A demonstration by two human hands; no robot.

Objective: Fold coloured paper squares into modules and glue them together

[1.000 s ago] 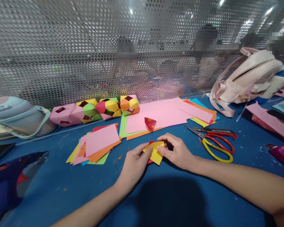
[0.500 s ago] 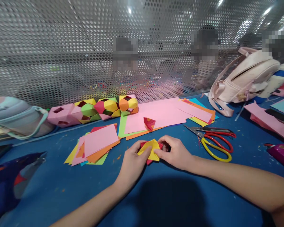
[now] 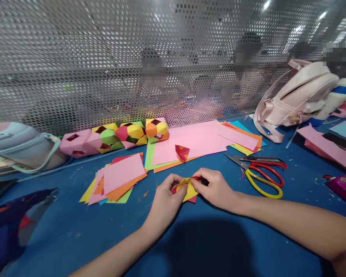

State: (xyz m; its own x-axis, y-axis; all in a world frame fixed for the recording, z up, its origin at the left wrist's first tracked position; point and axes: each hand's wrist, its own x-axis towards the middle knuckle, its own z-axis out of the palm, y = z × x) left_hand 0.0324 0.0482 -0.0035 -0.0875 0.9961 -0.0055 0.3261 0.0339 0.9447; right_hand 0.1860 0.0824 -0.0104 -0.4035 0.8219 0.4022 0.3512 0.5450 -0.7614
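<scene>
Between my two hands is a folded piece of yellow and red paper (image 3: 189, 191), held just above the blue table. My left hand (image 3: 170, 194) pinches its left side, thumb on the yellow face. On its right edge, the thumb and fingers of my right hand (image 3: 212, 188) are closed, partly hiding the red part. Just beyond my hands, a small folded red paper piece (image 3: 182, 152) rests on large pink sheets (image 3: 190, 134). Left of my left hand lies a fanned stack of coloured paper (image 3: 123, 173).
Scissors with red and yellow handles (image 3: 262, 179) lie right of my hands. A blue glue gun (image 3: 11, 227) stands at left. Folded-paper balls (image 3: 106, 138) line the perforated metal wall (image 3: 75, 57). A pink backpack (image 3: 302, 96) leans at right, near a purple tool (image 3: 343, 188).
My fingers have closed in further over the yellow and red paper, and less of its yellow face shows. Both hands have shifted slightly. The surrounding things stay put.
</scene>
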